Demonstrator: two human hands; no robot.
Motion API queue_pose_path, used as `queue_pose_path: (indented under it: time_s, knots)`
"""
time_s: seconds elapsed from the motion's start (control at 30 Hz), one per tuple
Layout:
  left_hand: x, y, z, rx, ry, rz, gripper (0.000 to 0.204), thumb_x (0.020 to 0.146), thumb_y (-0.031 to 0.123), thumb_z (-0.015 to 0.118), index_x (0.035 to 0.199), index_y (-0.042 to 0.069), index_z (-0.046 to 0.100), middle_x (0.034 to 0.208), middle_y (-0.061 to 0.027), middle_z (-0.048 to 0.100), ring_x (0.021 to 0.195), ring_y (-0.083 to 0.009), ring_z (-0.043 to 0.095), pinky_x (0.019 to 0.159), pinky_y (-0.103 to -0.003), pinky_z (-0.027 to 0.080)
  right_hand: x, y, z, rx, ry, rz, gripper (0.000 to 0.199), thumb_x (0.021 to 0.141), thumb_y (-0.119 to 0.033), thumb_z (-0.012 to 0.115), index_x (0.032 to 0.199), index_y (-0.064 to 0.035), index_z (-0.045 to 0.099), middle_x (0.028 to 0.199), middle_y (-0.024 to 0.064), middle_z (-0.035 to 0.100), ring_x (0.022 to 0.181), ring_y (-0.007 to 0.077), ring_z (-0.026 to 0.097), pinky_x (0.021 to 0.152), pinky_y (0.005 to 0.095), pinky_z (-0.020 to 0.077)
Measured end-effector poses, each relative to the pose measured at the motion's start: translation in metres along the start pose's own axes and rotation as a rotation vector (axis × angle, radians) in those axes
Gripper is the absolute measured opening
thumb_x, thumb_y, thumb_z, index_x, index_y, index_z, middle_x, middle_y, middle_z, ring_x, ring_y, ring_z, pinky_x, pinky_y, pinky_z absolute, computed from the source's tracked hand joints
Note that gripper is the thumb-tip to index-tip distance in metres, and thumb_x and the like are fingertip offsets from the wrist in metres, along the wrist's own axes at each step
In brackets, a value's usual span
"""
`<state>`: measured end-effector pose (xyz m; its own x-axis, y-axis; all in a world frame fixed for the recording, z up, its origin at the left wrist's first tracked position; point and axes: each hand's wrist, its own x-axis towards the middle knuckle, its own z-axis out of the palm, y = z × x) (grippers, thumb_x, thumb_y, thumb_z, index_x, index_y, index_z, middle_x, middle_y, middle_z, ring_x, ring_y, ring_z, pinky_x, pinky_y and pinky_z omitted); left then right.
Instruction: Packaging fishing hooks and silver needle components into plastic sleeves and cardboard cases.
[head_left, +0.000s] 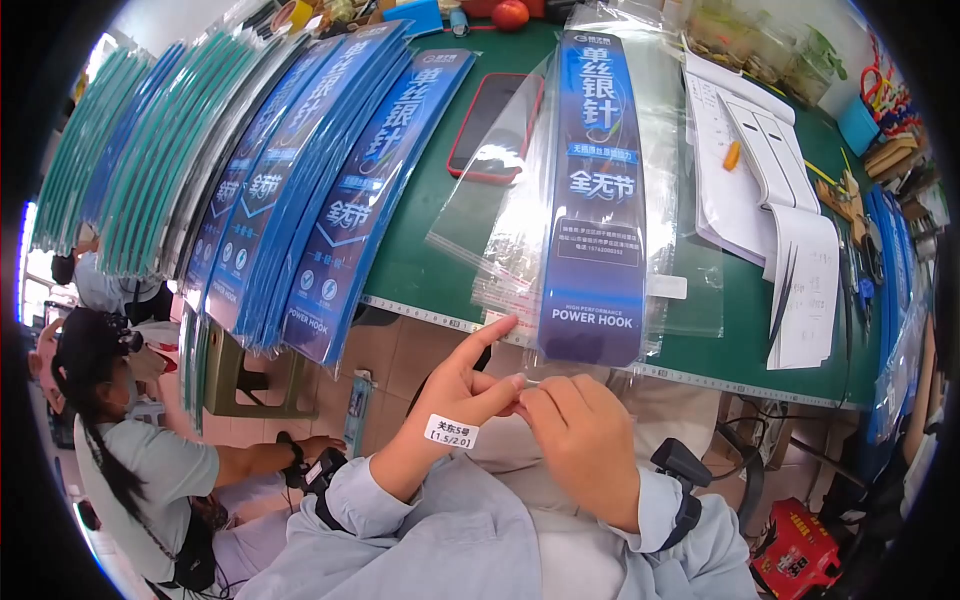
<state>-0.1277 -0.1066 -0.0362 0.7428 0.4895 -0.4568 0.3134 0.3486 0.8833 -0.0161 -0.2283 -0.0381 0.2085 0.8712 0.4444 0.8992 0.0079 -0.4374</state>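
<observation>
The left hand (pixel 462 395) extends its index finger, a white label (pixel 450 432) stuck near the wrist; its thumb meets the bunched fingertips of the right hand (pixel 588 435), and whether anything is pinched there I cannot tell. Just beyond, a blue printed package (pixel 596 270) lies over clear bags (pixel 495 225) on the green bench (pixel 415 255), near its ruler-marked edge (pixel 690 376). Farther out are a red-edged phone (pixel 497 125), blue packs (pixel 365 200) leftward and papers (pixel 720 170) rightward. A co-worker (pixel 150 490) sits left, near a stool (pixel 250 405) on the tiled floor (pixel 380 350).
</observation>
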Motion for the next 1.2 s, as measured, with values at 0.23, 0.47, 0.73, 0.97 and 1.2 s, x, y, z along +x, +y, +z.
queue_pose_path:
  time_s: [0.23, 0.47, 0.73, 0.97, 1.2]
  knots:
    - [0.004, 0.006, 0.007, -0.059, 0.103, 0.010, 0.062, 0.088, 0.005, 0.056, 0.142, 0.005, 0.027, 0.069, -0.0043, 0.065, 0.067, -0.0065, 0.061, 0.064, -0.020, 0.047, -0.011, 0.010, -0.014, 0.101, -0.069, -0.098, 0.010, 0.070, -0.008, 0.060, 0.078, -0.0049, 0.055, 0.075, 0.0046, 0.049, 0.068, 0.0203, 0.050, 0.058, 0.0293, 0.0423]
    - [0.003, -0.003, -0.006, -0.038, -0.033, -0.008, 0.063, 0.087, 0.006, 0.058, 0.142, 0.007, 0.028, 0.072, -0.0073, 0.068, 0.070, -0.0079, 0.062, 0.066, -0.021, 0.047, -0.086, 0.038, -0.093, 0.252, 0.145, 0.659, 0.011, 0.079, -0.009, 0.063, 0.077, -0.0041, 0.053, 0.076, 0.0062, 0.047, 0.068, 0.0182, 0.048, 0.062, 0.0280, 0.0400]
    - [-0.001, 0.011, -0.017, 0.838, 0.141, 0.367, 0.050, 0.075, 0.019, 0.074, 0.121, 0.013, 0.058, 0.061, -0.0023, 0.062, 0.057, -0.0143, 0.060, 0.060, -0.025, 0.046, -0.204, 0.093, -0.194, -0.745, -0.019, 1.050, 0.012, 0.078, -0.006, 0.065, 0.086, -0.0002, 0.056, 0.073, 0.0122, 0.057, 0.065, 0.0246, 0.055, 0.063, 0.0331, 0.0444]
    - [0.036, 0.031, -0.001, 0.957, 0.049, 1.185, 0.026, 0.064, 0.013, 0.078, 0.089, 0.010, 0.070, 0.096, -0.0048, 0.065, 0.083, -0.0215, 0.062, 0.068, -0.029, 0.049, -0.037, 0.040, -0.097, -0.108, 0.122, 0.401, 0.014, 0.069, 0.001, 0.067, 0.081, -0.0035, 0.062, 0.086, 0.0091, 0.063, 0.076, 0.0243, 0.061, 0.066, 0.0320, 0.0492]
    - [0.053, 0.026, 0.004, 1.097, -0.182, 1.255, 0.021, 0.070, 0.008, 0.069, 0.091, 0.009, 0.065, 0.102, -0.0053, 0.064, 0.100, -0.0242, 0.061, 0.090, -0.039, 0.051, 0.001, 0.055, -0.043, 0.002, 0.048, -0.011, 0.017, 0.066, -0.004, 0.067, 0.082, -0.0027, 0.060, 0.104, 0.0118, 0.062, 0.105, 0.0315, 0.058, 0.090, 0.0431, 0.0479]
